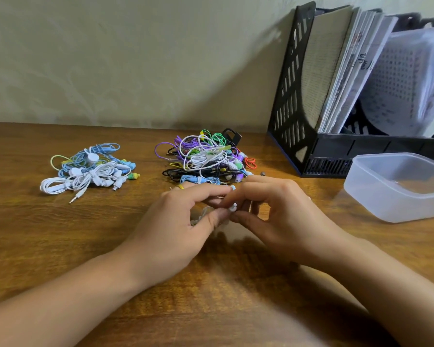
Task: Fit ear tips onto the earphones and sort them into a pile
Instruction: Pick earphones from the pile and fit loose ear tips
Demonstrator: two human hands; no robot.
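My one camera sits on my head; it looks forward and down, close over the table (pixel 60 246).

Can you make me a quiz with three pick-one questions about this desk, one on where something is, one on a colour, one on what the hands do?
1. Where is the clear plastic tub?
A. at the right
B. at the left
C. on the black file rack

2. Which colours fill the left pile of earphones?
A. red and black
B. white and blue
C. purple and orange

3. What are the hands doing?
A. lying flat
B. pinching a small white earbud
C. lifting the tub

Answers: A, it sits on the wooden desk right of the hands. B, the cords show it. B, left hand and right hand meet on the earbud.
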